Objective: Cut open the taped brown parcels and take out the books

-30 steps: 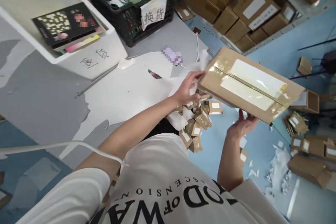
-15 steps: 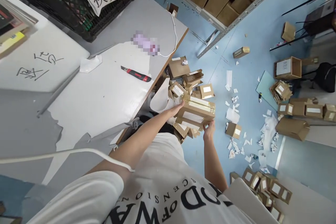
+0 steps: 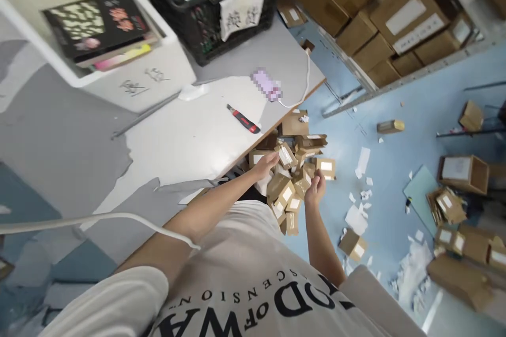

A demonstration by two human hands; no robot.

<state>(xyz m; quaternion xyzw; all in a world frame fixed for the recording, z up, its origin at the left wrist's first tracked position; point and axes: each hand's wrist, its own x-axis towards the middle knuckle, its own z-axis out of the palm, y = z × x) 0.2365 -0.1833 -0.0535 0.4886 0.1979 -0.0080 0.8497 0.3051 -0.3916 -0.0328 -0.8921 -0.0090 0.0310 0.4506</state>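
Note:
Below the table edge, my left hand [image 3: 265, 166] reaches over a heap of small cardboard boxes [image 3: 281, 189], its fingers stretched and nothing seen in them. My right hand [image 3: 315, 188] is at the heap's right side, loosely curled and empty, beside a tape-wrapped carton [image 3: 303, 181]. A gap separates the two hands, and the heaped boxes show through it. Some boxes bear white labels. On the table lies a red and black utility knife [image 3: 244, 119] with its blade out.
A white bin [image 3: 134, 87] and a black crate [image 3: 205, 26] of small boxes stand on the table [image 3: 185, 142]. A purple blurred object [image 3: 266, 84] with a white cable lies near its edge. Shelving [image 3: 348, 76] holds cartons. Paper scraps [image 3: 358, 218] and boxes litter the blue floor.
The taped cardboard box that both hands held has been let go and is no longer between them. The view has turned, so the table and crate appear further right and lower.

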